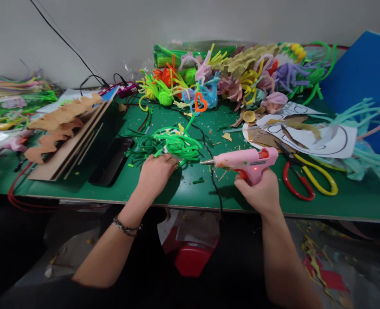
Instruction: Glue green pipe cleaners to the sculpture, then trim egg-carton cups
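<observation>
My right hand (259,191) grips a pink glue gun (244,161) by its handle, nozzle pointing left over the green table (190,193). My left hand (156,171) rests on the table, fingers closed on a bundle of green pipe cleaners (173,143). A green stem topped with an orange heart loop (200,103) rises from that bundle. The gun's nozzle tip is a short way right of the left hand's fingers, not touching the bundle. The gun's black cord (214,180) runs down over the table's front edge.
Red and yellow scissors (306,180) lie right of the glue gun, next to white paper sheets (318,137). Many colourful pipe-cleaner flowers (235,73) are heaped at the back. Cardboard boards with brown cutouts (64,128) and a black phone (113,161) lie at left. A blue board (363,73) stands at right.
</observation>
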Motion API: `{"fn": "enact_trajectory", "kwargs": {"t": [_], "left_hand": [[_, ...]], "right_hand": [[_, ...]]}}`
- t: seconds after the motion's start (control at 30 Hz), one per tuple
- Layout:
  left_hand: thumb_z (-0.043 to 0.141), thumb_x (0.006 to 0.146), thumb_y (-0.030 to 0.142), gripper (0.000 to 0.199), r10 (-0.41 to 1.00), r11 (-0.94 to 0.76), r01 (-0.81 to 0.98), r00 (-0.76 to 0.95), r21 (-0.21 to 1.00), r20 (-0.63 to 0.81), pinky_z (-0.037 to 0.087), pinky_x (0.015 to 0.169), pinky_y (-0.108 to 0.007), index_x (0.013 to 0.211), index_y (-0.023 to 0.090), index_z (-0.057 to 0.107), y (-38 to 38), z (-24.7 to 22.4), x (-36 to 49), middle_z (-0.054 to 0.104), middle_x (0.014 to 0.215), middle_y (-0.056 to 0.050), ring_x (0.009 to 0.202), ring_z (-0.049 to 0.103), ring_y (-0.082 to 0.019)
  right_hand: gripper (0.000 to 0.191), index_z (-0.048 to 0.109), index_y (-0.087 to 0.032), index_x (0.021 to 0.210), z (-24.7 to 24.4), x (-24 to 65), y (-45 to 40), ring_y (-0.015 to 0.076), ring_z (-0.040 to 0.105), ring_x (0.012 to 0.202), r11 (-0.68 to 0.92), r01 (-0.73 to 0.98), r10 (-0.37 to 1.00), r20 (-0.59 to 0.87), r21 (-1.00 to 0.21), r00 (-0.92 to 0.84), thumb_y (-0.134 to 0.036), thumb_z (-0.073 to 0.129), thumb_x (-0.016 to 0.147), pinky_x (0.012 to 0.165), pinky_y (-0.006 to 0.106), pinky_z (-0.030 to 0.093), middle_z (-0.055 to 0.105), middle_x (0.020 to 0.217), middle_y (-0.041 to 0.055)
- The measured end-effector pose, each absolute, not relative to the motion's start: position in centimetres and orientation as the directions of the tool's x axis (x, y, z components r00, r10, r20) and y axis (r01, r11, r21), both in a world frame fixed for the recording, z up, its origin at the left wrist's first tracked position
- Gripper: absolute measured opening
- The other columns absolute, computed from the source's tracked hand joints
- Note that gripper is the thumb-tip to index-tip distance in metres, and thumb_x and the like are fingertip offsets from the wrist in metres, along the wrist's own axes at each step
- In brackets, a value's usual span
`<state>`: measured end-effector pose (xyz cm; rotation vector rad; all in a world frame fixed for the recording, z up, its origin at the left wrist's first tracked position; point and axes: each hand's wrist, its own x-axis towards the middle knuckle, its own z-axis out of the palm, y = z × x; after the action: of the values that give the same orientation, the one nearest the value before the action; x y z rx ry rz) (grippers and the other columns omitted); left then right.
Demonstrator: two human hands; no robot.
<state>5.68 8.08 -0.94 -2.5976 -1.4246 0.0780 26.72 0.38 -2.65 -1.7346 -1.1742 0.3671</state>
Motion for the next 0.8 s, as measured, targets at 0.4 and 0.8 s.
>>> {"fn": "enact_trajectory", "kwargs": {"t": [0.4,0.8], "left_hand": [[0.052,0.082,0.03,0.018,0.772,-0.574,0.815,0.571,-0.081,0.279,0.041,0.058,-0.028,0.094,0.021,0.062,5.5,-0.3,5.3,0.068,0.078,-0.001,0.065,0.062,-0.017],[0.055,0.08,0.025,0.009,0.745,-0.657,0.754,0.642,0.03,0.179,0.038,0.052,-0.027,0.081,0.02,0.063,3.7,-2.7,7.9,0.064,0.077,0.0,0.061,0.059,-0.015]], "right_hand": [[0.019,0.036,-0.023,0.049,-2.5,26.7,0.4,0.0078,0.034,0.037,-0.085,0.54,0.832,0.238,-0.837,0.501,-0.032,0.052,0.049,0.034,0.024,0.03,0.038,0.039,-0.0052],[0.02,0.036,-0.022,0.05,-2.7,26.7,0.6,0.0085,0.036,0.039,-0.107,0.53,0.827,0.22,-0.841,0.517,-0.033,0.053,0.049,0.037,0.024,0.032,0.04,0.042,-0.0043]]}}
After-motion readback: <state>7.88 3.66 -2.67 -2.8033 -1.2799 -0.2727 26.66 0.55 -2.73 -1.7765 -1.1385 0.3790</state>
